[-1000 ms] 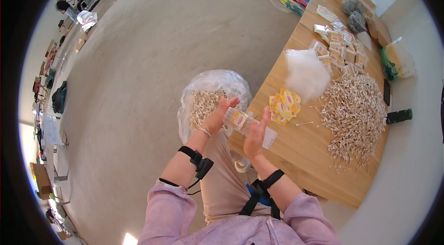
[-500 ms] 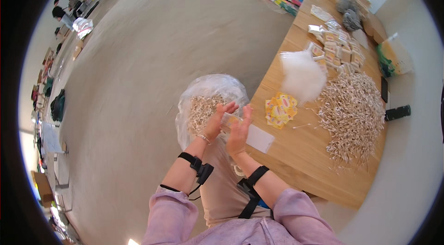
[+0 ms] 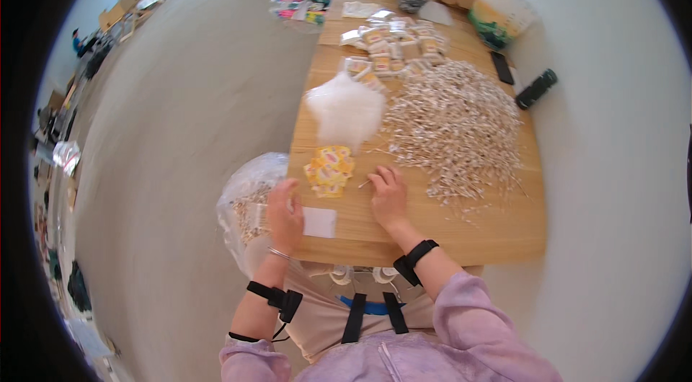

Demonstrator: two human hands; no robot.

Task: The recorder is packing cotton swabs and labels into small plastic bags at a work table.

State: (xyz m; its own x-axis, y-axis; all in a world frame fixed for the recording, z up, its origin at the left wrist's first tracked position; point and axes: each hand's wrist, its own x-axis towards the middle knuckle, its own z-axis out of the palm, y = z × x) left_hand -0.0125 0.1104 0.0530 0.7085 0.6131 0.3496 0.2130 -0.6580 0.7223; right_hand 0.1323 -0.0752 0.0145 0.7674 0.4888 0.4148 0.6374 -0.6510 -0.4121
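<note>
My left hand [image 3: 286, 218] is at the table's left edge, fingers curled round a small clear plastic packet [image 3: 258, 215] that blurs against the swabs behind it. My right hand [image 3: 389, 196] rests low over the tabletop with thumb and fingertips pinched on a cotton swab [image 3: 363, 184]. Between the hands lie a loose heap of yellow printed cards [image 3: 330, 168] and a white rectangular pad [image 3: 320, 223]. Beyond the cards is a stack of clear plastic bags [image 3: 346, 109]. A large pile of cotton swabs [image 3: 461, 130] spreads to the right of my right hand.
Filled swab packs [image 3: 396, 47] are heaped farther up the wooden table [image 3: 425, 238]. A big clear sack of swabs [image 3: 245, 187] stands against its left edge. A dark phone [image 3: 502, 68] and black cylinder [image 3: 536, 89] lie by the right wall. People sit far left.
My view has turned toward the table. My hands, together over the sack around the packet before, are now apart; the right has moved onto the table and pinches a swab.
</note>
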